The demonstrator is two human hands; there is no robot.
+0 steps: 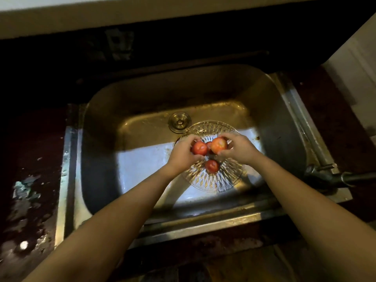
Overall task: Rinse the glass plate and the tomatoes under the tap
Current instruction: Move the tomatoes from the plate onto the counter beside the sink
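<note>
In the steel sink point(142, 94) the glass plate point(213, 185) carries 1 loose tomato point(212, 166), and over it the left hand point(183, 154) grips a 2nd tomato point(199, 148), the right hand point(241, 151) a 3rd tomato point(218, 145), a 4th tomato point(209, 145) half hidden between them.

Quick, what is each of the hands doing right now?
Left hand: closed, holding a tomato over the glass plate.
Right hand: closed, holding a second tomato.
</note>
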